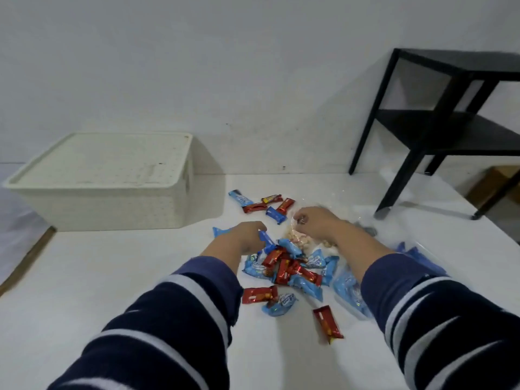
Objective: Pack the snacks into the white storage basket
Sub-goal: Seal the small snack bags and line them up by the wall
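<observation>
A dark blue packet [266,238] is pinched in the left hand [247,235], a clear bag [298,240] gripped by the right hand [316,222], ready for the lidded basket [112,198] far left.

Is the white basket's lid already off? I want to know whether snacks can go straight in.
No, the lid lies flat on the white basket, closing its top.

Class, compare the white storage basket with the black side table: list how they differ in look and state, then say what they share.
The white storage basket is pale, low, solid-walled and closed by a lid; the black side table is dark, taller, open-framed on thin legs with a lower shelf. The basket stands left of the snacks, the table on the right. Both rest on the white surface.
</observation>
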Motion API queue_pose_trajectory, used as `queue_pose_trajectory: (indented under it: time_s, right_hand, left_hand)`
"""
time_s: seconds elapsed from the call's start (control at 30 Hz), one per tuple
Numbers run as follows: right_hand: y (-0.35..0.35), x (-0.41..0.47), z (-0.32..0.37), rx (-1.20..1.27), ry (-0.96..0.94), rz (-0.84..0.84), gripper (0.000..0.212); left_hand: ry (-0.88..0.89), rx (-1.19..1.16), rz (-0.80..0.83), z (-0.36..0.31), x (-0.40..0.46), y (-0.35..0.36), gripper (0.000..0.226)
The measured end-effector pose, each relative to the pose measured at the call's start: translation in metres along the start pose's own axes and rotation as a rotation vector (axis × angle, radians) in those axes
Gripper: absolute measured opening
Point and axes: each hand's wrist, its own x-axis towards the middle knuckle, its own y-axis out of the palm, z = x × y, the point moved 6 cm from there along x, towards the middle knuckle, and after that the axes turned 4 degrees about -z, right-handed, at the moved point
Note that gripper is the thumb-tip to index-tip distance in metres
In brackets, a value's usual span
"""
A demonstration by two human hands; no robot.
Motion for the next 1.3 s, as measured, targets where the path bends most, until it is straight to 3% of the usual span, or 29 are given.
queue_pose_trajectory:
  time_s: [0.3,0.43,0.53,0.73,0.93,1.1,1.3]
  right_hand:
    - [-0.031,0.038,-0.081,0.087,0.188,-0.184,0.038]
    - [-0.034,0.057,-0.103,0.104,0.233,-0.215,0.040]
    - [-0.030,0.072,-0.116,0.175,0.265,-0.215,0.040]
    - [-0.016,0.093,-0.125,0.362,0.277,-0.191,0.016]
    - [-0.012,0.105,-0.137,0.475,0.290,-0.164,0.012]
    - [-0.005,0.108,-0.143,0.576,0.278,-0.138,0.019]
    - [-0.008,0.108,-0.145,0.607,0.261,-0.124,0.012]
  left_hand:
    - [0.142,-0.236,-0.064,-0.044,0.078,0.038,0.072]
    - [0.135,-0.376,-0.125,-0.052,0.103,0.056,0.078]
    - [0.094,-0.496,-0.162,-0.052,0.121,0.068,0.095]
    - [0.034,-0.571,-0.141,-0.054,0.137,0.094,0.129]
    - [-0.044,-0.325,-0.242,-0.054,0.136,0.104,0.119]
    - [-0.062,-0.346,-0.278,-0.052,0.132,0.104,0.117]
    - [-0.063,-0.388,-0.302,-0.053,0.131,0.105,0.117]
